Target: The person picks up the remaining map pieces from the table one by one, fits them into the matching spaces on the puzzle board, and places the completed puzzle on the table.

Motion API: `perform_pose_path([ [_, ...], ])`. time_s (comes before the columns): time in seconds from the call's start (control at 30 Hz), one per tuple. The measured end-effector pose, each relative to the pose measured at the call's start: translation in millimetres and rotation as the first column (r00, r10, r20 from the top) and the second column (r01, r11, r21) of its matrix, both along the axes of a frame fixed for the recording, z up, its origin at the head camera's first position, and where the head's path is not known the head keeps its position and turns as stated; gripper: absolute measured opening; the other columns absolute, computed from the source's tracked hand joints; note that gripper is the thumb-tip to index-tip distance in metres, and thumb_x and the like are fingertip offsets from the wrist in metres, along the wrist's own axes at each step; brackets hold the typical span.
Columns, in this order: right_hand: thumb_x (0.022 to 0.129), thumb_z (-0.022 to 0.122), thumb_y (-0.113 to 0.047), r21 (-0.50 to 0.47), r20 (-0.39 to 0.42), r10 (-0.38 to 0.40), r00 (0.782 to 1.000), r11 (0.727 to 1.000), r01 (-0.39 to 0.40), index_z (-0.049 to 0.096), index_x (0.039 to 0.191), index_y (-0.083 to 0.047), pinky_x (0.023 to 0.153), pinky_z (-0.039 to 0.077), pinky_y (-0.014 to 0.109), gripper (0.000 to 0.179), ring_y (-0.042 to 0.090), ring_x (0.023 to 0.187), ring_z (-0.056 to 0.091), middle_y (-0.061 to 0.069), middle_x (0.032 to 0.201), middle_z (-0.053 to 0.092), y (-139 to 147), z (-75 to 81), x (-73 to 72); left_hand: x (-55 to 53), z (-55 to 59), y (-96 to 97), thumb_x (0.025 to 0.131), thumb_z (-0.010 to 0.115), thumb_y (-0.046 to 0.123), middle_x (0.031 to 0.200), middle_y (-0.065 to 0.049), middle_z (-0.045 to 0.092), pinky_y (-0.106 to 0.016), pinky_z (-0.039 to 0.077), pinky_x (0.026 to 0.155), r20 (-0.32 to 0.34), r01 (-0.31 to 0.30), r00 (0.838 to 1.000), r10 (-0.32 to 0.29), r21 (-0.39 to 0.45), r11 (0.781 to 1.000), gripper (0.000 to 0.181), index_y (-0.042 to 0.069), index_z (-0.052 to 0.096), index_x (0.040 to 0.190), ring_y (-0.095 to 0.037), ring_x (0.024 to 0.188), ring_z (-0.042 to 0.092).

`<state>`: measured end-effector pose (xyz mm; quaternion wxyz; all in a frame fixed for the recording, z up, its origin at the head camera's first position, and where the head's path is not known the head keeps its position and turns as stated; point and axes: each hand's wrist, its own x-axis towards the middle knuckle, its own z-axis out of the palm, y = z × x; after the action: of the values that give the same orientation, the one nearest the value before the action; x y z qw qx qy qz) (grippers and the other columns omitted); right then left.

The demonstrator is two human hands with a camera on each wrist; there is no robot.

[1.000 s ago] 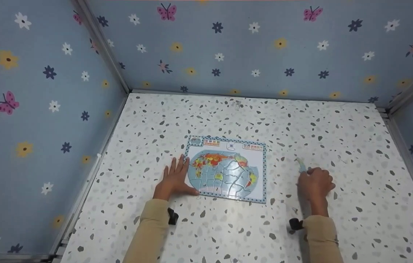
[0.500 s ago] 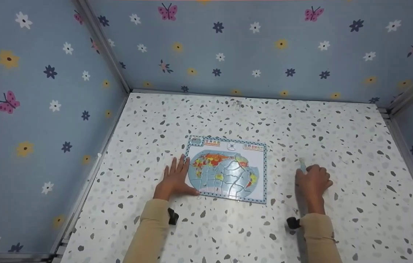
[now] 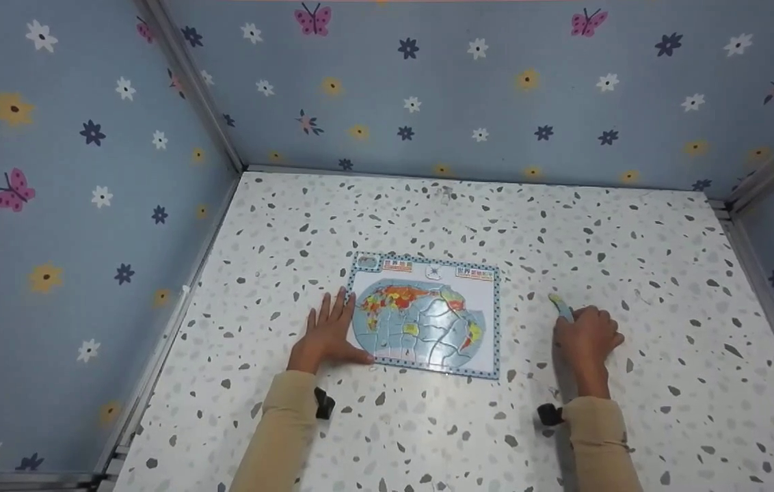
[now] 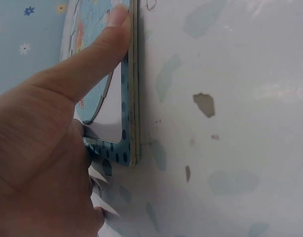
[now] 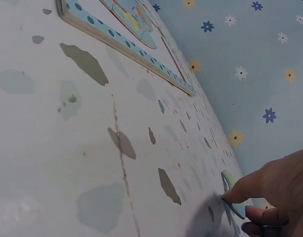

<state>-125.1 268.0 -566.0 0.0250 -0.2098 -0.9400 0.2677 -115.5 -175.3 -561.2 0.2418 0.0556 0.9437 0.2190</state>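
Observation:
A world map jigsaw puzzle [image 3: 421, 318] in a blue dotted frame lies flat on the table; white backing shows at the map's upper right. My left hand [image 3: 325, 335] rests spread at the frame's left side. In the left wrist view, the thumb [image 4: 94, 59] lies across the board's lower edge, while the other fingers are partly hidden below it. To the board's right, my right hand [image 3: 589, 336] pinches a narrow, curved puzzle piece [image 3: 561, 307], pale blue with a yellow-green end. The right wrist view shows that piece [image 5: 228, 180] tilted between thumb and fingers, partly covered by them.
The white speckled table [image 3: 428, 430] meets blue flowered panels at the back [image 3: 442, 89] and left [image 3: 86, 246], with another at the right. Metal strips run along the panel corners. Each wrist carries a small black camera.
My right hand has shifted slightly left with the puzzle piece, whose angle has turned so its yellow-green end shows more clearly. The left hand and board stay put.

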Motion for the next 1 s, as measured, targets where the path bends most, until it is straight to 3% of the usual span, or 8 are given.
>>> perform_pose_path([
  [0.3, 0.089, 0.054, -0.022, -0.109, -0.059, -0.01, 0.998, 0.994, 0.003, 0.067, 0.095, 0.002, 0.094, 0.023, 0.059, 0.028, 0.041, 0.101, 0.05, 0.021, 0.101, 0.059, 5.7, 1.6, 3.9, 0.0, 0.6, 0.7, 0.062, 0.083, 0.057, 0.161, -0.008, -0.013, -0.055, -0.006, 0.118, 0.024, -0.012, 1.0, 0.012, -0.004, 1.0, 0.131, 0.014, 0.001, 0.155, -0.033, 0.147, -0.016],
  [0.5, 0.094, 0.054, -0.033, -0.265, -0.001, -0.002, 1.0, 0.964, 0.002, 0.067, 0.107, -0.001, 0.097, 0.029, 0.054, 0.036, 0.033, 0.104, 0.053, 0.019, 0.111, 0.061, 3.9, 6.6, 0.4, -0.3, -0.4, 0.5, 0.062, 0.082, 0.058, 0.161, -0.007, -0.013, -0.054, -0.007, 0.118, 0.022, -0.014, 1.0, 0.014, -0.006, 1.0, 0.131, 0.015, 0.001, 0.155, -0.032, 0.147, -0.017],
  [0.67, 0.095, 0.057, -0.031, -0.353, -0.035, 0.003, 0.999, 0.935, -0.015, 0.064, 0.107, 0.0, 0.08, 0.043, 0.038, 0.034, 0.027, 0.098, 0.051, 0.017, 0.115, 0.052, -5.7, 8.3, -2.1, -1.0, -1.5, 0.9, 0.062, 0.082, 0.058, 0.161, -0.008, -0.013, -0.054, -0.007, 0.118, 0.025, -0.012, 1.0, 0.013, -0.014, 1.0, 0.132, 0.015, 0.0, 0.155, -0.033, 0.147, -0.017],
  [0.77, 0.094, 0.059, -0.028, -0.359, -0.092, 0.014, 0.996, 0.932, -0.046, 0.064, 0.103, 0.001, 0.076, 0.043, 0.034, 0.03, 0.026, 0.094, 0.05, 0.017, 0.111, 0.052, -11.7, 7.5, -4.1, -1.0, -1.4, 1.1, 0.062, 0.082, 0.059, 0.161, -0.008, -0.014, -0.054, -0.006, 0.118, 0.024, -0.008, 1.0, 0.008, -0.027, 1.0, 0.132, 0.014, 0.0, 0.155, -0.033, 0.147, -0.017],
  [1.0, 0.093, 0.061, -0.024, -0.402, -0.131, 0.037, 0.991, 0.912, -0.087, 0.062, 0.099, 0.003, 0.105, 0.035, 0.049, 0.027, 0.036, 0.122, 0.046, 0.022, 0.123, 0.052, -23.6, 5.0, -10.4, -0.8, -0.3, 0.6, 0.062, 0.082, 0.059, 0.161, -0.008, -0.013, -0.056, -0.006, 0.118, 0.015, -0.009, 1.0, 0.01, -0.019, 1.0, 0.132, 0.014, 0.0, 0.155, -0.033, 0.147, -0.017],
])
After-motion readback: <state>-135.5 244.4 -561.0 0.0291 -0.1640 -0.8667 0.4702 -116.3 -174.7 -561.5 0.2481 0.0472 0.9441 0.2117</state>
